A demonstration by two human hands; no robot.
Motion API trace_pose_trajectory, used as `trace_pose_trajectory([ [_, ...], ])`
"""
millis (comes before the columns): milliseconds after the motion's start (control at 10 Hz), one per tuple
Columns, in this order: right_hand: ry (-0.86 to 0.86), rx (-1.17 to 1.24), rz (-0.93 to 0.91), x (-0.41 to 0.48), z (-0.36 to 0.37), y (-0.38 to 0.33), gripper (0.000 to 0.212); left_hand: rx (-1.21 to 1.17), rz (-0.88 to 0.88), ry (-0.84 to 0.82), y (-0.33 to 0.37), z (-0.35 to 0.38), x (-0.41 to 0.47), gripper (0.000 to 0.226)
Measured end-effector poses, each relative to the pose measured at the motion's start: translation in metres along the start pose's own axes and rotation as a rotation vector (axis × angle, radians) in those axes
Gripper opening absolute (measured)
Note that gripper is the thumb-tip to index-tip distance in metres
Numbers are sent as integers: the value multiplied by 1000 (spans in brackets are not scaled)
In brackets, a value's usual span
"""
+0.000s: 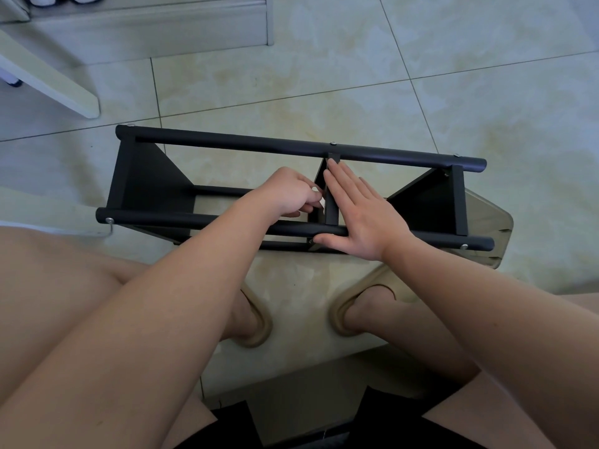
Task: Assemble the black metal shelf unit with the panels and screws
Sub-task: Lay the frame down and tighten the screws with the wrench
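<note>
So the black shelf unit [291,147] is lying on its side on the tiled floor [453,92], right in front of the seated person's sandals [256,322]. Taking their seat as 6 o'clock, its long axis runs roughly 9 to 3, with the 9 end kicked a bit further away. The far tube [243,142] and near tube [168,218] are bridged by a left end panel [146,179], a right end panel [431,205] and the middle panel [332,209], whose edge runs 12 to 6 between the tubes.

Both hands are on that middle panel. The right hand [359,215] lies flat, fingers straight and together, pressed along the panel's 3 o'clock face with the thumb hooked against the near tube. The left hand [288,196] sits just beside the 9 o'clock face with its fingers curled in. I honestly can't tell if it's pinching a screw or just gripping the panel edge.

There's a screw head [332,143] showing on the far tube above the panel. My guess is the joint that matters next is where the panel meets the near tube, at 6 o'clock from the left fingers. The right thumb is already touching there, so the right hand is nearer, but it looks busy bracing. I'd bet the left does the fiddly bit.
</note>
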State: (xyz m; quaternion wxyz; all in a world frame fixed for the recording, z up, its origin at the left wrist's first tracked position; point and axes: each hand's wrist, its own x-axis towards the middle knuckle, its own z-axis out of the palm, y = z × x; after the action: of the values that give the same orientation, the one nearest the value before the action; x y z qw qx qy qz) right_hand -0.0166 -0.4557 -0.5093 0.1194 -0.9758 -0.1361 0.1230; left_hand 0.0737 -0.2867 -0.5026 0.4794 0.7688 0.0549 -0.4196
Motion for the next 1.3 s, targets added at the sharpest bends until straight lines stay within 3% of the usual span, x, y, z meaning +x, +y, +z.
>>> trace_pose_trajectory([
  [700,-1,-15,-3,0,0,0,109,-68,-126,-51,5,2,-5,10],
  [1300,-4,-17,-6,0,-1,0,109,2,-92,-133,4,-3,-8,16],
])
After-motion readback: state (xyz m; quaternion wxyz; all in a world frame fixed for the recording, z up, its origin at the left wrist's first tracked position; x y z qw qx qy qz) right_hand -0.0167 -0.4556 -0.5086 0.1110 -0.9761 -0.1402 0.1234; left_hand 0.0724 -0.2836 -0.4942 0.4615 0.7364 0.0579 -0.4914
